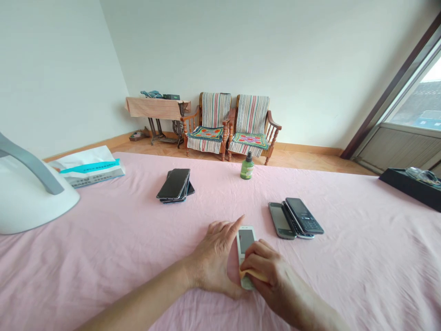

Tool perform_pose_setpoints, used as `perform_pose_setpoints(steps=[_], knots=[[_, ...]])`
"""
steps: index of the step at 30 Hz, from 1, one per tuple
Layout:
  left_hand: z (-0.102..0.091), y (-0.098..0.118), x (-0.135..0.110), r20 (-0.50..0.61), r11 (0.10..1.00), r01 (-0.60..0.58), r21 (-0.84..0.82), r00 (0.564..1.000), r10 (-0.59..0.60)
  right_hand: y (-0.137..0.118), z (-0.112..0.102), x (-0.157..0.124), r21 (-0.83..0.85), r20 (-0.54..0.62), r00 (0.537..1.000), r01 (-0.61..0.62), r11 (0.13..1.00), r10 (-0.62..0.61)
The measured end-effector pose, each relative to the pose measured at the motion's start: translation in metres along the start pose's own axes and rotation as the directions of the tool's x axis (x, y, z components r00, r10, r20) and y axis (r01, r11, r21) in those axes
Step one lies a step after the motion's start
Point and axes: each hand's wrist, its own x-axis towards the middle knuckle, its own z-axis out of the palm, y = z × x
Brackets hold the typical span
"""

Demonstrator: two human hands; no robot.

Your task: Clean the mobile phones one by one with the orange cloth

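Observation:
A white mobile phone (246, 238) lies face up on the pink cloth in front of me. My left hand (215, 257) braces it lengthwise, with a finger by its top end and the thumb at its bottom end. In my right hand (270, 271) is a bunched yellow cloth (257, 275), pressed against the lower part of the phone. The fingers hide some of the cloth and of the phone's keys. To the right rest several other phones (299, 218), some overlapping. A stack of dark smartphones (175, 185) sits on the left.
A green spray bottle (247, 168) stands near the far edge of the pink-covered surface (131, 239). On the left are a white and grey appliance (31, 197) and a tissue pack (93, 168). A black box (409, 188) is at right. Two chairs (232, 126) stand beyond.

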Motion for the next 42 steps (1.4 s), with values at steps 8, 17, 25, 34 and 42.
perform_pose_setpoints(steps=[8,17,25,34,42], knots=[[-0.001,-0.002,0.000,0.010,1.000,-0.009,0.000,1.000,0.009,0.004,-0.002,-0.010,-0.013,-0.018,0.999,-0.027,1.000,0.026],[-0.005,-0.001,0.000,0.058,0.998,-0.029,0.064,0.998,0.025,0.009,-0.004,-0.012,0.018,-0.074,0.995,-0.068,0.998,0.069],[-0.004,0.000,0.002,0.089,0.994,0.066,0.090,0.993,-0.074,0.010,-0.001,-0.017,0.001,-0.094,0.994,-0.059,0.998,0.059],[-0.003,-0.001,0.004,0.019,0.998,0.039,0.039,0.999,-0.039,0.006,-0.002,-0.023,0.019,-0.018,0.999,-0.036,0.999,0.036],[-0.006,0.000,-0.001,0.001,0.999,0.035,0.008,0.999,-0.035,0.003,-0.001,-0.006,0.028,-0.037,0.999,-0.032,0.999,0.033]])
